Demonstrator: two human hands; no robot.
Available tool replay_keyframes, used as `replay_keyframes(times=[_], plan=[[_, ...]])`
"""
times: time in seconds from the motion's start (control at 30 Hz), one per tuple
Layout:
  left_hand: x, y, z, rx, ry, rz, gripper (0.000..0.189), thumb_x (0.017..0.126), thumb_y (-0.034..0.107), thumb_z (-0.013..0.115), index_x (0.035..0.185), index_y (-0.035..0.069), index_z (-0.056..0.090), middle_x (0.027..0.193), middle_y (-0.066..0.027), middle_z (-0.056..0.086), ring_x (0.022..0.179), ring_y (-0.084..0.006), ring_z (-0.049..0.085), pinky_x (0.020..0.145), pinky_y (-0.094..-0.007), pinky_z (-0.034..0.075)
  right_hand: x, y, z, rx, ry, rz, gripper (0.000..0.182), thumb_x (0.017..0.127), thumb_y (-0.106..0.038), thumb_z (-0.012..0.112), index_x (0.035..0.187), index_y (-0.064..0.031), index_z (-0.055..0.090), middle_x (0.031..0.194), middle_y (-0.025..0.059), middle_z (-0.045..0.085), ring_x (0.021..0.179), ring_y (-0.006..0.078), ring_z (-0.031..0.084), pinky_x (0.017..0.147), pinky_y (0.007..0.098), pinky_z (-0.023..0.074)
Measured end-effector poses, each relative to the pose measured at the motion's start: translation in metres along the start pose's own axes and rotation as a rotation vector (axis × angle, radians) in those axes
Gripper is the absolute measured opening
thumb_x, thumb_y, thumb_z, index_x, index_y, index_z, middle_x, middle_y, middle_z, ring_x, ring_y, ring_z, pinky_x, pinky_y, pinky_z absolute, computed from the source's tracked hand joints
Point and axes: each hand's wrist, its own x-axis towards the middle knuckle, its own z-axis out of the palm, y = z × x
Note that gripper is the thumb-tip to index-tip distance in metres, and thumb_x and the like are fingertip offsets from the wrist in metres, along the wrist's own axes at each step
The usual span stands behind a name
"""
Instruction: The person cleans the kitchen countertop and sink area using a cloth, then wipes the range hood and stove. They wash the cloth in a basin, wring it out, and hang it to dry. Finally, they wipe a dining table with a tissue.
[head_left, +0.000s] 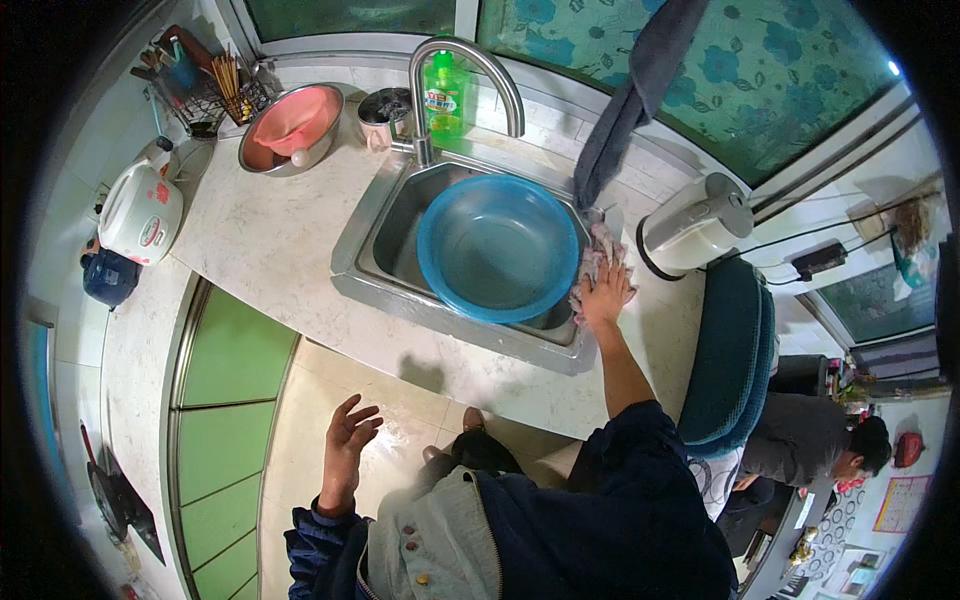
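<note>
My right hand (606, 294) lies over a bunched, pinkish-grey cloth (600, 251) at the right rim of the sink, its fingers pointing away from me. Just left of it, a round blue plastic basin (499, 244) sits in the stainless steel sink (390, 251). Some water seems to be in the basin, though its depth is unclear. In front of my body and off the counter, my left hand (349, 450) hangs in the air, holding nothing, with its fingers apart. The curved faucet (469, 45) arches above the back of the sink.
An electric kettle (694, 225) stands right of the cloth, beside a dark teal cushioned item (724, 367). A grey towel (630, 105) hangs behind. A green soap bottle (445, 105), a mug (379, 124) and a metal bowl (335, 112) line the back. Another person (806, 439) is at far right.
</note>
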Motion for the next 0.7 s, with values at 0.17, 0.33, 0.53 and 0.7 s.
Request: replay_keyframes(times=[0.17, 0.33, 0.53, 0.7], plan=[[-0.020, -0.012, -0.017, 0.055, -0.053, 0.013, 0.047, 0.085, 0.015, 0.052, 0.127, 0.006, 0.035, 0.112, -0.0129, 0.053, 0.098, -0.0200, 0.054, 0.083, -0.0296, 0.043, -0.006, 0.078, -0.006, -0.169, -0.096, 0.066, 0.057, 0.084, -0.047, 0.037, 0.128, -0.0101, 0.040, 0.131, 0.0165, 0.038, 0.125, 0.0342, 0.029, 0.101, 0.0503, 0.0187], [-0.039, -0.022, -0.025, 0.070, -0.061, -0.027, 0.049, 0.082, 0.012, 0.053, 0.127, 0.004, 0.033, 0.112, -0.0153, 0.052, 0.099, -0.0218, 0.054, 0.084, -0.0307, 0.042, -0.029, 0.112, -0.048, -0.279, -0.369, 0.392, 0.062, 0.085, -0.050, 0.035, 0.135, -0.0138, 0.027, 0.141, 0.0100, 0.022, 0.131, 0.0304, 0.013, 0.101, 0.0556, 0.0137], [-0.049, -0.021, -0.028, 0.055, -0.120, -0.020, 0.051, 0.081, 0.011, 0.054, 0.127, 0.003, 0.033, 0.112, -0.0164, 0.052, 0.099, -0.0229, 0.054, 0.085, -0.0309, 0.041, -0.089, 0.168, -0.045, -0.255, -0.271, 0.529, 0.063, 0.085, -0.048, 0.036, 0.136, -0.0153, 0.022, 0.143, 0.0068, 0.014, 0.130, 0.0342, 0.013, 0.101, 0.0539, 0.0174], [-0.059, -0.033, -0.035, 0.013, -0.123, -0.008, 0.050, 0.080, 0.010, 0.054, 0.126, 0.004, 0.034, 0.112, -0.0160, 0.052, 0.099, -0.0229, 0.053, 0.085, -0.0309, 0.041, -0.145, 0.131, -0.061, -0.093, -0.200, 0.482, 0.056, 0.087, -0.042, 0.036, 0.132, -0.0100, 0.031, 0.133, 0.0154, 0.034, 0.120, 0.0353, 0.032, 0.097, 0.0528, 0.0228]])
